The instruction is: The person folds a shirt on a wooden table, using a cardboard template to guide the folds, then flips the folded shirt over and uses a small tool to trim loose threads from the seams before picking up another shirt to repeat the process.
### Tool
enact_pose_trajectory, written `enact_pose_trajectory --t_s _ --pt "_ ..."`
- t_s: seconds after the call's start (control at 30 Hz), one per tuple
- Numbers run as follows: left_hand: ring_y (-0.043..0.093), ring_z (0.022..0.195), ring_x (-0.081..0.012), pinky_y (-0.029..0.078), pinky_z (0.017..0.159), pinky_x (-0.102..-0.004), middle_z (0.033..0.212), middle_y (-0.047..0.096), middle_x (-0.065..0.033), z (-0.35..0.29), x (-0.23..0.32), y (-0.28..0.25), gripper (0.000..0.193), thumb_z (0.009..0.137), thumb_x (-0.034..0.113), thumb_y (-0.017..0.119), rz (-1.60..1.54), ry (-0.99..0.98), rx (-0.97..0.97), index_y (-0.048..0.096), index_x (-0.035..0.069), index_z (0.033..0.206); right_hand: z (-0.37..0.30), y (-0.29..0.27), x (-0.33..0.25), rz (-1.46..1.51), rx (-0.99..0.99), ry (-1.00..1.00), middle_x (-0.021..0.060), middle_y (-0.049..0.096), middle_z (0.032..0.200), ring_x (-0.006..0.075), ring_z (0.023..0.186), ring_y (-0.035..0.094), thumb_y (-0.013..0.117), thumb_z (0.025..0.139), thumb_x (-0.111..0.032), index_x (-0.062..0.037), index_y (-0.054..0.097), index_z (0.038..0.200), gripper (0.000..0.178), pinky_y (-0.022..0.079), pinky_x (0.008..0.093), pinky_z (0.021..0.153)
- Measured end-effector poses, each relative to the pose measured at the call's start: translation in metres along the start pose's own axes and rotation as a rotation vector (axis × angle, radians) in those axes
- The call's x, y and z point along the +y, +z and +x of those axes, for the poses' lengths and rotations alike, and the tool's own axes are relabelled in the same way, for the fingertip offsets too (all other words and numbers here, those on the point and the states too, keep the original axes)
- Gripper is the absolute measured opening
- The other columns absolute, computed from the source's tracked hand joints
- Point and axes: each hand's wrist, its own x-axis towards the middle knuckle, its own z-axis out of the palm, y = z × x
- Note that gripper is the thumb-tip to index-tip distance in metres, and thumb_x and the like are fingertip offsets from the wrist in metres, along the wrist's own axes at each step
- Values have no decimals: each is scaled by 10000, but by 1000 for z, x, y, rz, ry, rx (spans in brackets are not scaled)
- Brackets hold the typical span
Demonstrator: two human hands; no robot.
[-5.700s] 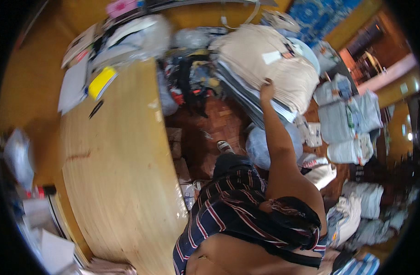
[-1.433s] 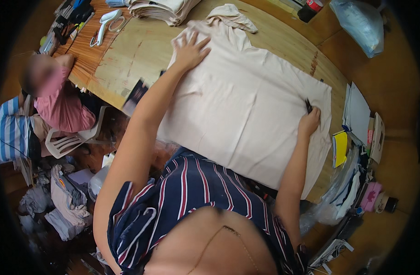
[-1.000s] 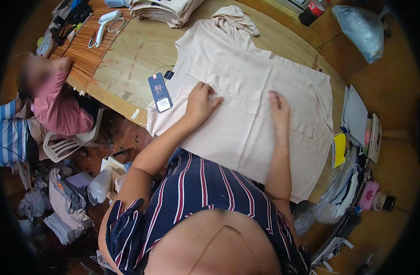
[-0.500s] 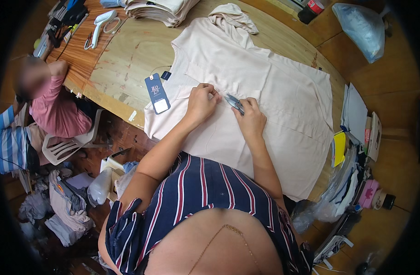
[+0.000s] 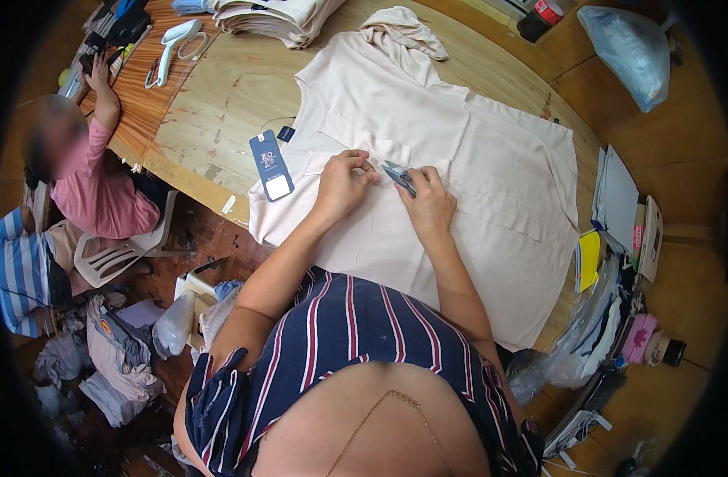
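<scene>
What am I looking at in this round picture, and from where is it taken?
The picture comes from a wide-angle camera on a person's head, looking down, so straight edges bend. No machine: two bare hands work. A cream shirt lies spread on a wooden table, a blue hang tag at its side. The left hand pinches the cloth. The right hand holds small thread snips against it. A stack of folded garments lies at the table's far side. Another person in a pink top sits at the left.
</scene>
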Motion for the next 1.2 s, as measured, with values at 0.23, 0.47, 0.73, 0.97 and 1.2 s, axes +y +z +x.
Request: enact_pose_trajectory --t_s 0.23,0.47,0.73,0.97,1.2 --pt "556 647 -140 437 629 -262 1054 565 -109 -1 3 -2 97 665 71 668 8 6 -13 634 4 726 1 -2 3 8 -6 44 6 531 818 217 628 583 668 670 -275 -132 595 860 248 453 347 520" --pt "561 661 -139 438 635 -256 1044 570 -109 -2 -1 -3 90 665 57 664 -16 26 -3 624 -4 718 2 -3 -4 75 -12 -10 14 522 825 218 622 577 675 665 -247 -128 601 855 237 449 356 517" --pt "558 658 -129 441 633 -255 1043 573 -101 -2 -1 -4 95 662 52 667 -27 19 -12 616 -11 711 13 4 -9 77 -39 -25 20 519 834 227 628 573 689 645 -230 -114 606 858 257 448 353 526" --pt "560 650 -121 446 612 -247 1049 570 -104 -2 -3 -5 95 668 51 663 -58 11 -13 611 -17 709 8 0 -7 91 -65 -46 21 508 833 225 635 573 683 652 -235 -117 606 858 250 453 359 526" --pt "583 673 -160 454 625 -273 1057 564 -111 -3 0 -9 94 683 49 644 -65 6 -43 608 -19 738 16 5 -8 108 -81 -38 37 525 801 219 634 570 672 671 -235 -106 600 854 235 453 349 547"
